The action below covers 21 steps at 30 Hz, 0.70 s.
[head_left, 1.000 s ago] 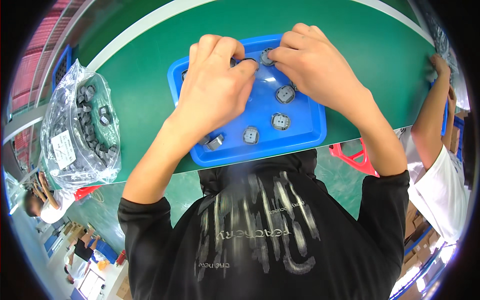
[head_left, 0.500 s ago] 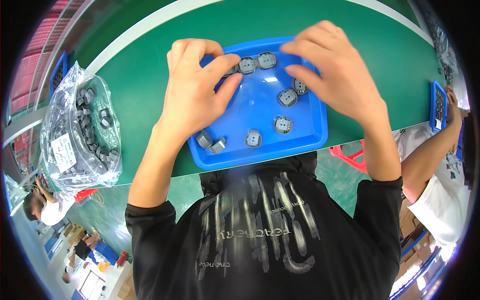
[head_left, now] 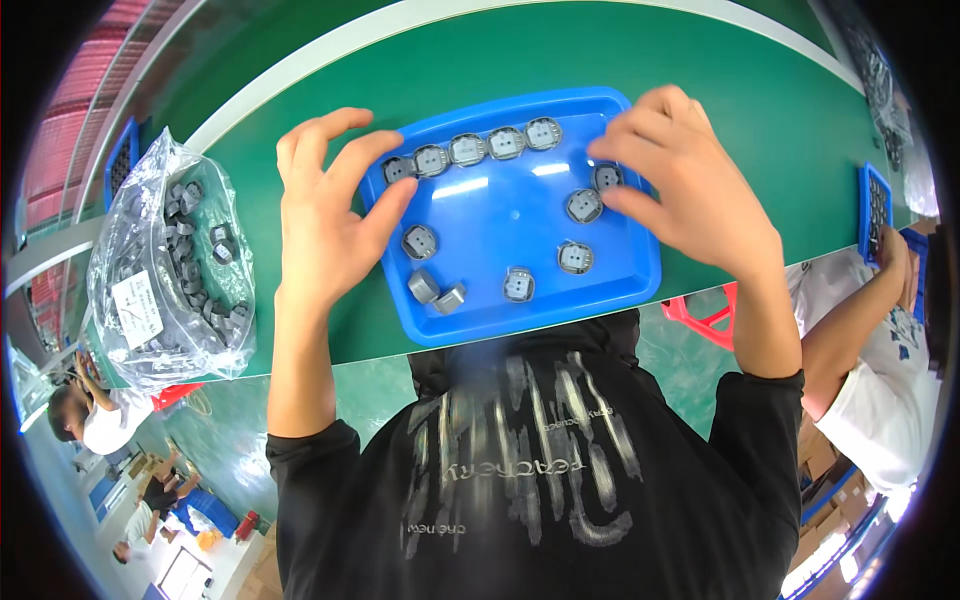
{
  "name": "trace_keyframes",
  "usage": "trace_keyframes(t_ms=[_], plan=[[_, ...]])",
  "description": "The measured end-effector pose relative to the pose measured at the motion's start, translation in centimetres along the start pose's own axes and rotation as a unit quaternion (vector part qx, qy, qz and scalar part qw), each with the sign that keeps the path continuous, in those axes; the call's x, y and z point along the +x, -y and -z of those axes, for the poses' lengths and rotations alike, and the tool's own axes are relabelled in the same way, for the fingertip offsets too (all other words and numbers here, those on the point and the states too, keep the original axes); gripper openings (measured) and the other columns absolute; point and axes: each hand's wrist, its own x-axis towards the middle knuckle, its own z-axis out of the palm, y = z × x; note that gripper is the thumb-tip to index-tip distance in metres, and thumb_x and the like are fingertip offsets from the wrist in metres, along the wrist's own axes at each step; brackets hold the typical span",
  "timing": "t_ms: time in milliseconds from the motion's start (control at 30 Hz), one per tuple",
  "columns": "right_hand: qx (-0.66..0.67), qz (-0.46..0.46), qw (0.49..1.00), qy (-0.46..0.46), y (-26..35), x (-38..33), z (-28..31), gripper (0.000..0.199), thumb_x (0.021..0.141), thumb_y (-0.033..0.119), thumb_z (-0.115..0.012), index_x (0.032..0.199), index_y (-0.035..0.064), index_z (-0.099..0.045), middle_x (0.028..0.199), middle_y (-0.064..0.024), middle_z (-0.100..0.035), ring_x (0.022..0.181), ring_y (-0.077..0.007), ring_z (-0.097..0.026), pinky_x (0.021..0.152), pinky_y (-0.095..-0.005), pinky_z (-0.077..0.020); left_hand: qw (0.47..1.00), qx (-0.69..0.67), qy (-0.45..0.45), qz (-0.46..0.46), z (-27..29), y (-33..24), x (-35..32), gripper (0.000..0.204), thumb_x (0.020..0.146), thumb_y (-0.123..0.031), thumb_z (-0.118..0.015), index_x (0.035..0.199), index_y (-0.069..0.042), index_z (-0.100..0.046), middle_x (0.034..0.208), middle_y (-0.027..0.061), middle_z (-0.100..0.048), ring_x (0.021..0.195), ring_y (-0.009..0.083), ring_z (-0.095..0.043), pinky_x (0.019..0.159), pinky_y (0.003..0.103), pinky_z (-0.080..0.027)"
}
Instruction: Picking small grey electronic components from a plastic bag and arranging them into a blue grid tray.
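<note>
A blue tray [head_left: 520,325] holds several small rounded grey plastic housings, each with a lighter grey face. Along the tray's far side several of them stand in a slanting row, including one housing [head_left: 467,150] in the middle. My left hand [head_left: 335,205] is at the tray's left edge, fingers spread and empty, its fingertips close to the row's leftmost housing [head_left: 397,170]. At the right side, my right hand [head_left: 680,175] has thumb and fingers apart around another housing [head_left: 606,178]; contact is unclear. Two housings [head_left: 423,287] at the near left lie tipped on their sides.
A clear plastic bag [head_left: 165,270] with many more grey parts lies on the green table [head_left: 330,90] at left. At the far right, a person's arm [head_left: 860,310] reaches to another blue tray [head_left: 875,210]. A red stool [head_left: 705,310] stands below the table edge.
My left hand has drawn back left from the far row, uncovering its left end and a housing below it. My right hand has come down to the right-side housing. The tray sits slightly lower in view.
</note>
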Motion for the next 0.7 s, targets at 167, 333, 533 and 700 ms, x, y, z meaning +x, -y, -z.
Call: trace_keyframes(t_ms=[167, 333, 533, 700], plan=[[-0.050, -0.010, 0.998, 0.034, 0.3, -0.5, -0.1, 0.032, 0.077, 0.006, -0.077, 0.108, 0.0053, -0.073, 0.106, -0.0044, -0.065, 0.111, -0.0286, -0.052, 0.096, -0.0425, -0.0439, 0.999, 0.014, -0.003, -0.030, -0.3, 0.1, 0.0, 0.027, 0.073, -0.008, -0.083, 0.097, -0.010, -0.072, 0.135, 0.0105, -0.059, 0.128, 0.0365, -0.048, 0.103, 0.047, -0.045], [-0.072, -0.034, 0.997, 0.016, 0.1, 0.2, -1.1, 0.031, 0.080, 0.006, -0.075, 0.110, 0.0057, -0.073, 0.106, -0.0037, -0.065, 0.111, -0.0281, -0.051, 0.098, -0.0415, -0.0422, 0.999, 0.018, 0.014, -0.039, -0.4, 0.8, 0.1, 0.022, 0.073, -0.007, -0.082, 0.093, -0.009, -0.072, 0.138, 0.0105, -0.058, 0.131, 0.0362, -0.047, 0.105, 0.047, -0.044], [-0.075, -0.016, 0.997, -0.024, 0.1, 0.2, -1.6, 0.029, 0.081, 0.007, -0.074, 0.110, 0.0061, -0.073, 0.105, -0.0044, -0.064, 0.112, -0.0291, -0.051, 0.098, -0.0422, -0.0418, 1.000, -0.019, 0.014, -0.004, -0.4, 0.8, -0.2, 0.023, 0.073, -0.006, -0.082, 0.093, -0.008, -0.072, 0.138, 0.0107, -0.058, 0.132, 0.0354, -0.048, 0.106, 0.047, -0.043], [-0.081, -0.014, 0.996, -0.019, 1.1, -0.4, -1.6, 0.029, 0.081, 0.008, -0.076, 0.110, 0.0071, -0.073, 0.109, -0.0043, -0.064, 0.114, -0.0318, -0.050, 0.098, -0.0446, -0.0419, 1.000, -0.004, 0.013, -0.024, -0.5, 0.7, -0.1, 0.024, 0.072, -0.006, -0.082, 0.094, -0.008, -0.071, 0.136, 0.0124, -0.059, 0.131, 0.0361, -0.049, 0.106, 0.048, -0.041]])
